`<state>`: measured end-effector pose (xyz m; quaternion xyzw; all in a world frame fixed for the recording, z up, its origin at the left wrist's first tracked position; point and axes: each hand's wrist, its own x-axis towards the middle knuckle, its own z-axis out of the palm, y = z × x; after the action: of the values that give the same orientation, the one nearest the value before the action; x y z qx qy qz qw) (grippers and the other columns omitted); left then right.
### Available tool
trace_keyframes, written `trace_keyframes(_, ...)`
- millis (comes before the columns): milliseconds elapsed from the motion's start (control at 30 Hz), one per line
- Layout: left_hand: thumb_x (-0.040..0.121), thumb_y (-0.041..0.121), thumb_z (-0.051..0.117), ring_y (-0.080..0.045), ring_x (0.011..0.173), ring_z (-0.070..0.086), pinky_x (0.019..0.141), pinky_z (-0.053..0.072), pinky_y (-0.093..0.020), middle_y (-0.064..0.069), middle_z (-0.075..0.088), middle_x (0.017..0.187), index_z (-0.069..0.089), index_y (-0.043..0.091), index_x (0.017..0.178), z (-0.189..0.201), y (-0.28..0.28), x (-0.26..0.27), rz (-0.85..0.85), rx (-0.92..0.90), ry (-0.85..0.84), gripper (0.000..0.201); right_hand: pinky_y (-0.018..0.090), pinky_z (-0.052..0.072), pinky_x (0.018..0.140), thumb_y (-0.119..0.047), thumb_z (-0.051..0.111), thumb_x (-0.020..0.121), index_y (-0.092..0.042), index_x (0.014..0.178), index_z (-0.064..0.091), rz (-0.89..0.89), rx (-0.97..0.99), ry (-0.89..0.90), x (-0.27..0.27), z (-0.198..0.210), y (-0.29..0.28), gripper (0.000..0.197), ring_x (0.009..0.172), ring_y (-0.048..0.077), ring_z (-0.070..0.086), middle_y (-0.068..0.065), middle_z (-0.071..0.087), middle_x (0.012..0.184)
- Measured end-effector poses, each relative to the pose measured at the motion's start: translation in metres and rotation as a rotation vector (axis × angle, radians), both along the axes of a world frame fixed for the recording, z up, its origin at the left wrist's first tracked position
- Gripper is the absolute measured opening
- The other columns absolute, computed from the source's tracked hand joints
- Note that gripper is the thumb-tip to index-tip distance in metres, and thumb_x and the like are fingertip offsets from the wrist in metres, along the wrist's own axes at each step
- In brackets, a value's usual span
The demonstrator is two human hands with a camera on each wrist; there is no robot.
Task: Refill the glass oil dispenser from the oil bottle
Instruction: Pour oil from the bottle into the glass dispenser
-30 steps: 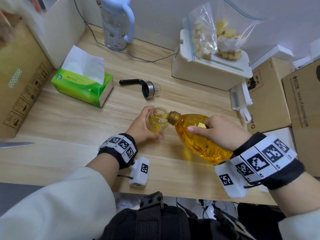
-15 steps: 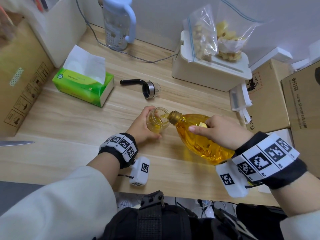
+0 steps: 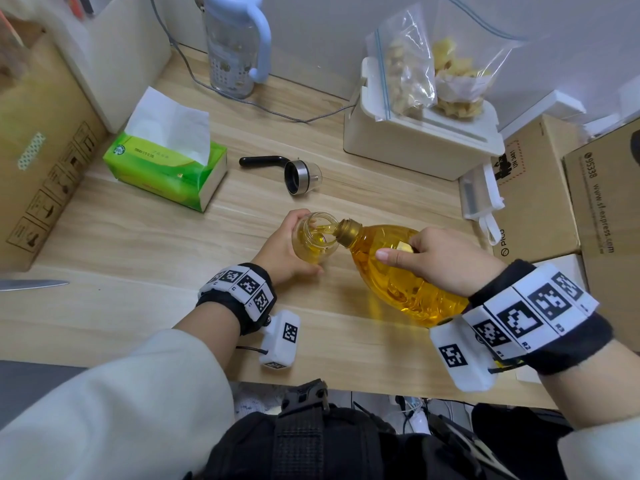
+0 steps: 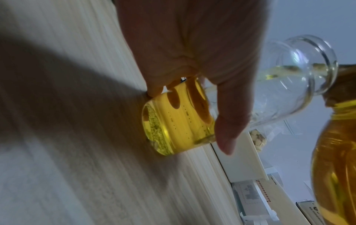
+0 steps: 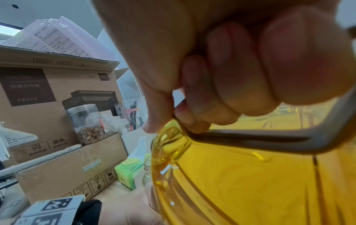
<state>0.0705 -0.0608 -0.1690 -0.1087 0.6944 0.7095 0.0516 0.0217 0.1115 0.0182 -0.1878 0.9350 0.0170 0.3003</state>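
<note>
The glass oil dispenser (image 3: pixel 317 237) stands on the wooden table (image 3: pixel 138 244), uncapped, and my left hand (image 3: pixel 282 249) grips its lower body. Through the glass (image 4: pixel 179 121) in the left wrist view, yellow oil fills the bottom part, while the neck (image 4: pixel 300 68) is clear. My right hand (image 3: pixel 440 259) holds the plastic oil bottle (image 3: pixel 398 282) by its handle, tilted so its gold neck (image 3: pixel 348 232) rests at the dispenser's mouth. A thin stream of oil runs in. The right wrist view shows my fingers (image 5: pixel 221 91) curled round the bottle's handle (image 5: pixel 269 140).
The dispenser's black-spouted metal cap (image 3: pixel 291 173) lies on the table behind it. A green tissue box (image 3: pixel 166 168) sits at the left, a white box with snack bags (image 3: pixel 422 140) at the back right. Cardboard boxes (image 3: pixel 540 188) flank both sides. A knife blade (image 3: pixel 34 285) lies at the left edge.
Both hands hold their places. The bottle stays tilted at the dispenser's mouth and oil keeps flowing in.
</note>
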Motion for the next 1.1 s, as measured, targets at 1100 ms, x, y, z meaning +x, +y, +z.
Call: trace_keyframes(1100, 0.052, -0.001, 0.085, -0.019, 0.116, 0.049, 0.103, 0.038, -0.033, 0.001, 0.05, 0.119, 0.031, 0.028, 0.121, -0.0004, -0.0007, 0.0, -0.011, -0.019, -0.012, 0.092, 0.026, 0.022, 0.047, -0.059, 0.046, 0.083, -0.012, 0.05, 0.035, 0.036, 0.027, 0.012, 0.0015, 0.0029, -0.0047, 0.059, 0.047, 0.015, 0.031, 0.002, 0.032, 0.049)
